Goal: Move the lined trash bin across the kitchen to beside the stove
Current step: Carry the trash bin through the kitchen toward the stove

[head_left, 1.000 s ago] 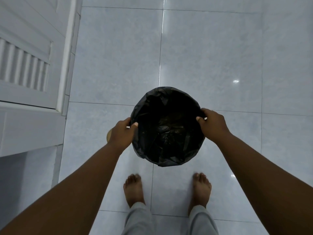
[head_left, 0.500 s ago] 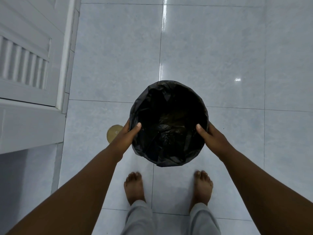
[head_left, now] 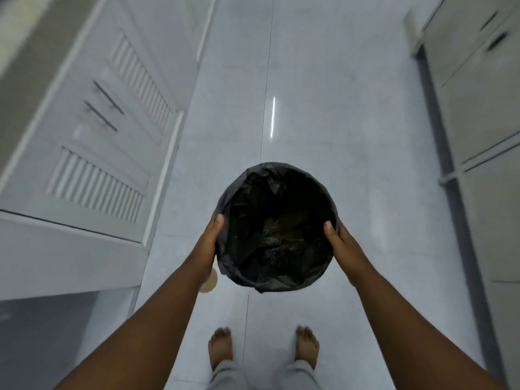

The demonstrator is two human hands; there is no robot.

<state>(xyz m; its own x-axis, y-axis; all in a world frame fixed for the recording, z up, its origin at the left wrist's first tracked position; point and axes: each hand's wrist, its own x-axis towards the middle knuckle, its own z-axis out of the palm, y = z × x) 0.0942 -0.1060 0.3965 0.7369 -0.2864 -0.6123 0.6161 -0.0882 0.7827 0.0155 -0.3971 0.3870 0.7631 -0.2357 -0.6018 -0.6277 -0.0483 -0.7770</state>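
Note:
A round trash bin [head_left: 277, 229] lined with a black plastic bag hangs in front of me above the tiled floor. My left hand [head_left: 209, 243] grips its left side, thumb over the rim. My right hand [head_left: 342, 246] grips its right side the same way. The bag is crumpled inside, with small crumbs at the bottom. The bin's outer wall is mostly hidden by the liner. No stove is in view.
White louvred cabinet doors [head_left: 112, 153] run along the left. Grey cabinet fronts [head_left: 484, 114] line the right. A grey tiled floor aisle [head_left: 281, 80] stretches ahead between them. A small round tan object [head_left: 209, 284] lies on the floor under my left wrist. My bare feet [head_left: 221, 347] stand below.
The bin has risen off the floor in both hands. The view has tilted up, so the aisle ahead and the right cabinets now show.

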